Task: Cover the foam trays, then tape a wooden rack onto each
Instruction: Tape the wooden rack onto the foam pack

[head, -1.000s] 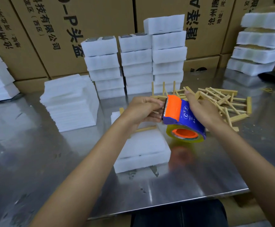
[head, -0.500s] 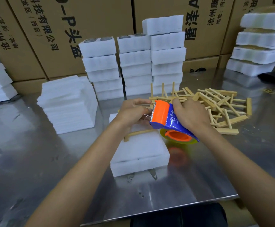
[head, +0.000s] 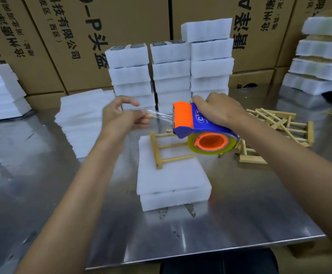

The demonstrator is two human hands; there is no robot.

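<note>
A covered white foam tray (head: 171, 180) lies on the steel table (head: 240, 224) in front of me. A small wooden rack (head: 168, 150) rests flat on its far half. Above the rack, my right hand (head: 218, 113) grips a blue and orange tape dispenser (head: 192, 123) with a roll of clear tape. My left hand (head: 121, 117) pinches the free end of the tape (head: 161, 116), which is stretched in a short clear strip from the dispenser's blade to my fingers.
A loose pile of wooden racks (head: 279, 127) lies at the right. Three stacks of foam trays (head: 171, 70) stand behind, a stack of flat foam covers (head: 82, 119) at the left, more foam stacks at far left (head: 1, 93) and far right (head: 323, 56). Cardboard boxes (head: 101, 26) line the back.
My left hand has pulled away to the left, drawing a strip of tape out of the dispenser. Both hands have risen above the tray, and the rack on it now shows.
</note>
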